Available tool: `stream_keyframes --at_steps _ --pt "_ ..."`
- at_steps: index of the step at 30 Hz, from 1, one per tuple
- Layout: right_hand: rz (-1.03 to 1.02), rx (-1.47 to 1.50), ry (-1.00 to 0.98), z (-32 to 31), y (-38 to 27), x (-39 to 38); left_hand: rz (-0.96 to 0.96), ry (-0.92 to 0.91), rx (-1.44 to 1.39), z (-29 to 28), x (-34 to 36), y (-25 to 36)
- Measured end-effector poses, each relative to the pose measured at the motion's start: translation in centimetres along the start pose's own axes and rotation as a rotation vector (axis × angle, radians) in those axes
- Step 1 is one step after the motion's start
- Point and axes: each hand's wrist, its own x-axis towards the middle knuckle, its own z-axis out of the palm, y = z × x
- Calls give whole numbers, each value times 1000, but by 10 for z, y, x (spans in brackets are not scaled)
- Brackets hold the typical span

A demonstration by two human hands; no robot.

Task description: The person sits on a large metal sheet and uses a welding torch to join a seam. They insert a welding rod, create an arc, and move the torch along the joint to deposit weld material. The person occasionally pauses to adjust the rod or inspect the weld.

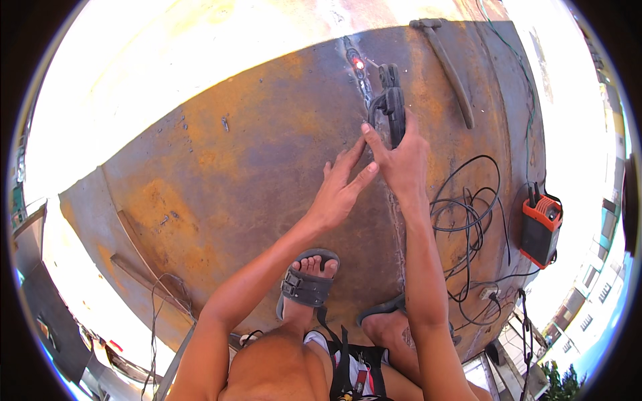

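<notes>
My right hand (pixel 406 159) grips a black welding electrode holder (pixel 394 107) over a seam in a large rusty steel plate (pixel 254 140). From the holder's jaws a thin short rod points toward the seam. A bright red-hot spot (pixel 359 65) glows on the dark weld bead (pixel 364 90), just left of the jaws. Close beside the right thumb is my left hand (pixel 338 194), its fingers stretched out and its index fingertip near the holder's lever. Nothing shows in the left hand; whether it touches the holder or the thumb I cannot tell.
A hammer (pixel 449 70) lies right of the holder. Black cables (pixel 471 220) coil on the plate beside an orange-and-black welding machine (pixel 543 227). My sandalled foot (pixel 311 277) stands below my hands. Flat metal strips (pixel 150 281) lie at the left edge.
</notes>
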Motion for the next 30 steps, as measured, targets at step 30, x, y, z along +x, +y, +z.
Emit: stream_keyframes --at_steps 30 --pt "18 -22 -44 2 6 -2 -9 -5 7 1 -1 2"
